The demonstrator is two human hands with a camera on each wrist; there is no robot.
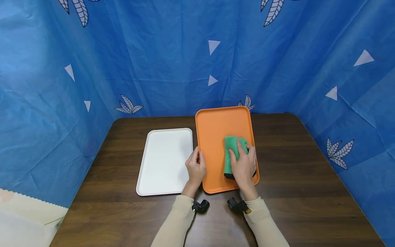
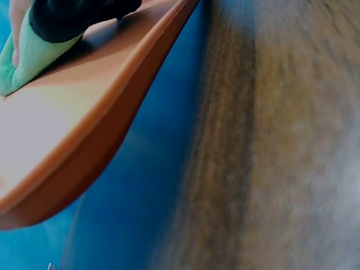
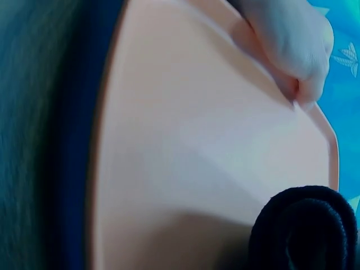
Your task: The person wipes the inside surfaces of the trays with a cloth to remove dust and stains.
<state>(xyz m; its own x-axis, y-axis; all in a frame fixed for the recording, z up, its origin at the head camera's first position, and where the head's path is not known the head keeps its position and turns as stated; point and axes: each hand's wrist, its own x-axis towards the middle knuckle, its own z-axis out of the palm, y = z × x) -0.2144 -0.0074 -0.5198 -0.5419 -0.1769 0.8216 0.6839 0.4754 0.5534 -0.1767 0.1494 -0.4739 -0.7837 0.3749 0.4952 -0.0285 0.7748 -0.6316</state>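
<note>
Cloth under the right hand, on an orange tray gripped by the left.
The right hand (image 1: 243, 166) lies over the folded green-and-black cloth (image 1: 235, 144), its thumb and fingers set apart and clamped about it; the cloth sits beneath the palm, its green part showing between thumb and index finger and beyond the fingertips. It rests on the right, nearer part of the orange tray (image 1: 213, 137). The left hand (image 1: 195, 169) pinches that tray's left rim, thumb on the inner side. In the left wrist view, blue shows between rim and table (image 1: 308, 188). The white tray (image 1: 166, 161) lies just left; a blue curtain (image 1: 169, 51) stands behind.
</note>
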